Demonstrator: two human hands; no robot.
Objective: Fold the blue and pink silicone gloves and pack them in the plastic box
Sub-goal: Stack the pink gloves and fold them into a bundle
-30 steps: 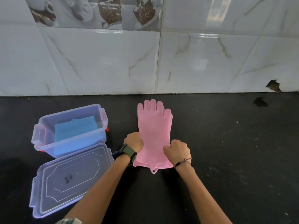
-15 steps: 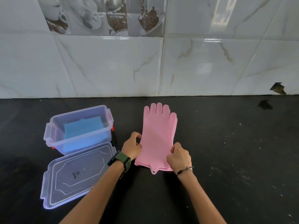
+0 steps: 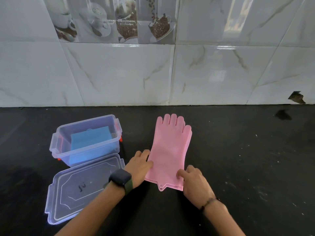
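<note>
Pink gloves [image 3: 171,150] lie flat on the black counter [image 3: 247,167] in the head view, stacked one on the other, fingers pointing toward twelve o'clock at the tiled wall [image 3: 221,74], cuff toward me with a small hanging tab at six. My left hand [image 3: 139,165] sits at the cuff's nine o'clock edge — fingers loosely curled over the rim of the silicone, touching it, not clenched; whether I have actually pinched the edge I cannot tell. My right hand [image 3: 194,180] rests on the cuff's corner at about four o'clock, fingertips pressing down on the top surface, thumb side tucked at the edge, not closed around anything. A dark watch on a green strap [image 3: 121,178] is on my left wrist, a thin cord bracelet [image 3: 208,201] on my right.

At nine o'clock from the gloves stands the clear plastic box [image 3: 85,142], open, with the folded blue gloves [image 3: 92,138] already inside it. Its clear lid [image 3: 81,188] lies flat on the counter just in front of the box — at about seven o'clock from the pink pair, its near edge beside my left forearm.
</note>
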